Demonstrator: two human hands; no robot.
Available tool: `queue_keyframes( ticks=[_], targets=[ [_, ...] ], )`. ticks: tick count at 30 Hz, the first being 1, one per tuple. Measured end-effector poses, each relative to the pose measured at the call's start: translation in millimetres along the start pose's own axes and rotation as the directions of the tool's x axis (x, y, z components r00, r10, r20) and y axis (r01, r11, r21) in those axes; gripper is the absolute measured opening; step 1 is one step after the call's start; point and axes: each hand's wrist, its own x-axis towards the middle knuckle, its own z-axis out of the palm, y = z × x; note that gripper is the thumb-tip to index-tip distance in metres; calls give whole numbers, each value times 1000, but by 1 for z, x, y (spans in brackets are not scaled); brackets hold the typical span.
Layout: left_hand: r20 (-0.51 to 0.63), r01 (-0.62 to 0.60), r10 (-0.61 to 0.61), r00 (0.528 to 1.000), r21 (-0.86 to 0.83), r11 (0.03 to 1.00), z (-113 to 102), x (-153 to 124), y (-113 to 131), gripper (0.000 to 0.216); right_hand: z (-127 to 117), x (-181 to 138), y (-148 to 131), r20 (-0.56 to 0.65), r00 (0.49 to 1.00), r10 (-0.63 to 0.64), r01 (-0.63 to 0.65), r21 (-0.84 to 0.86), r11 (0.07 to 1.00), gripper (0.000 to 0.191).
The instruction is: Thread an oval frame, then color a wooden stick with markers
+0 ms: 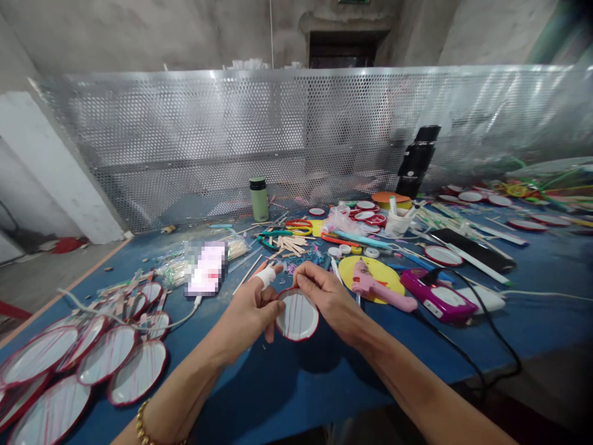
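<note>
White disc (300,316), between left hand (250,310) and right (328,298)

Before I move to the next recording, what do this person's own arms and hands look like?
The left forearm wears a gold-coloured beaded bracelet; one finger of the left grip has a white wrap. The right forearm and right grip look bare. No sleeves or gloves show.

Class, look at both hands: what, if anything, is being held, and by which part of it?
A round red-rimmed disc: the left hand holds its left edge, the right hand its top edge.
</note>
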Motion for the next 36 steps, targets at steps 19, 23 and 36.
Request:
queue_keyframes(
  ticks=[19, 23, 36],
  targets=[
    [56, -83, 79, 995, 78, 993, -19, 3, 1, 68, -2, 0, -5, -41, 998, 50, -47, 73, 996, 38],
    [97, -149, 145, 985, 39, 988, -30, 1, 6, 72, -5, 1, -4, -79, 993, 88, -76, 147, 986, 41],
    [281, 77, -14, 960, -213, 974, -22, -4, 6, 93, 8, -16, -25, 150, 916, -371, 392, -145, 909, 30]
  ],
)
